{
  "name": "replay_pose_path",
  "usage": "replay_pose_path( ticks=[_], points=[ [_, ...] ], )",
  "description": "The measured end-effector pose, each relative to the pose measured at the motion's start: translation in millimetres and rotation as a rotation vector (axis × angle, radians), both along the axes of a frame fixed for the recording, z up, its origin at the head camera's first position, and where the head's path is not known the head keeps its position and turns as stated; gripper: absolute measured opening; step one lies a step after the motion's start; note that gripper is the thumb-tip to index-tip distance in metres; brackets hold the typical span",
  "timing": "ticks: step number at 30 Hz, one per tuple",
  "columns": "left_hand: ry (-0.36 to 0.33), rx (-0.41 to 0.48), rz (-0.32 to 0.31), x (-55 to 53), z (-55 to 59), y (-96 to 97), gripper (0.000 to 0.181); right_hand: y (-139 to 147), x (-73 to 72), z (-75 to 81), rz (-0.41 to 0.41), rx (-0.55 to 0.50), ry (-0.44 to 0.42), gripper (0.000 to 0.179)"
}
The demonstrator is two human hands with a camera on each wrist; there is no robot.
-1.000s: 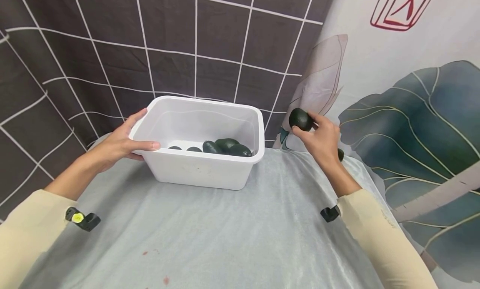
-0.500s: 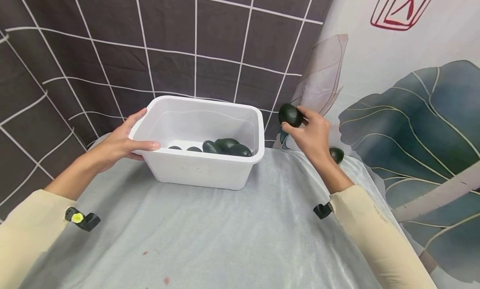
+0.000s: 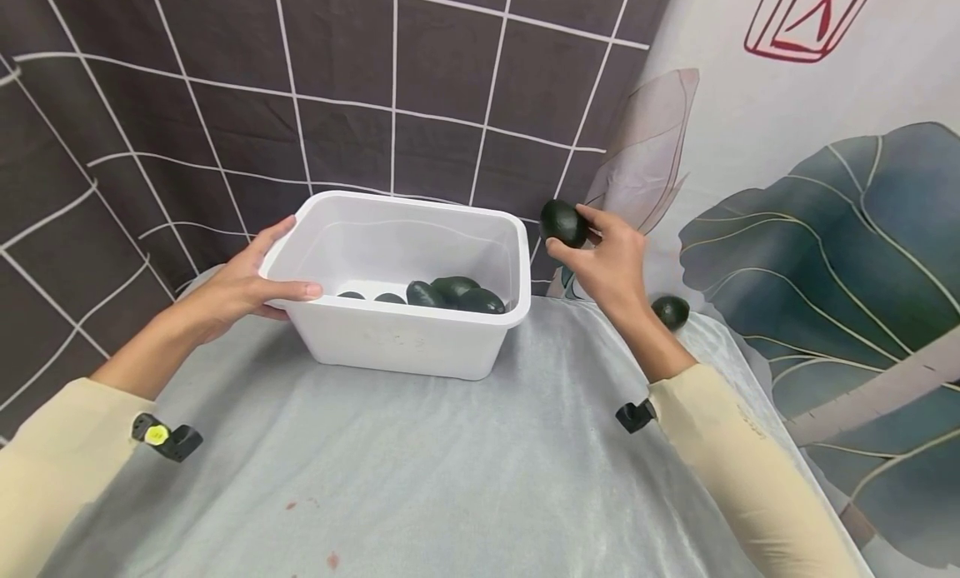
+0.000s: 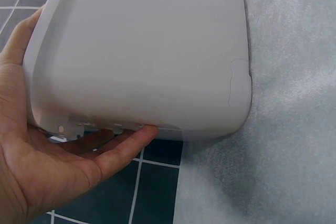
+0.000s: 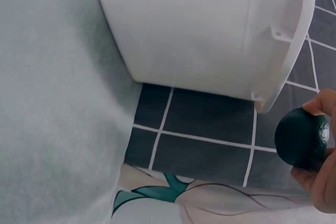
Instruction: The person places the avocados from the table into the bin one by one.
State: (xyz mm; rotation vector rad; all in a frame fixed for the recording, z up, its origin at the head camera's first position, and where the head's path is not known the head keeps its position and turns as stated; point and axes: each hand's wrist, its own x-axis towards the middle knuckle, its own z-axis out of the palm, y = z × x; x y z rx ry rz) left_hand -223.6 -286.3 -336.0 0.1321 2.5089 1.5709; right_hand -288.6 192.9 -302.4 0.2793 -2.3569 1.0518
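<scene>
A white plastic tub (image 3: pixel 397 341) stands at the back of the cloth-covered table. Several dark green avocados (image 3: pixel 453 289) lie inside it, some partly hidden by the front wall. My left hand (image 3: pixel 240 286) grips the tub's left end, its thumb over the front rim; in the left wrist view the fingers (image 4: pixel 128 148) reach under the rim. My right hand (image 3: pixel 611 257) pinches an avocado (image 3: pixel 562 222) in the air just right of the tub. In the right wrist view that avocado (image 5: pixel 298 139) sits between thumb and fingertips, apart from the tub.
Another avocado (image 3: pixel 671 312) lies on the table's right side, behind my right wrist. A pale grey cloth (image 3: pixel 420 461) covers the table. A dark curtain with white grid lines (image 3: pixel 435 87) hangs behind, and a leaf-printed white curtain (image 3: pixel 825 253) hangs on the right.
My right hand has moved left with the avocado, closer to the tub. The avocado lying on the right has come into fuller view. My left hand and the tub have stayed put.
</scene>
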Motion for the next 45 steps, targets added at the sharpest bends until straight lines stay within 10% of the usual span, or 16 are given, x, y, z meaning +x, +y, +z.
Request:
replay_pose_path(
  ticks=[45],
  points=[
    [0.01,-0.014,0.006,1.5,1.6,1.1,0.121,-58,3.3,1.5,0.155,0.031,-0.062,0.064]
  ],
)
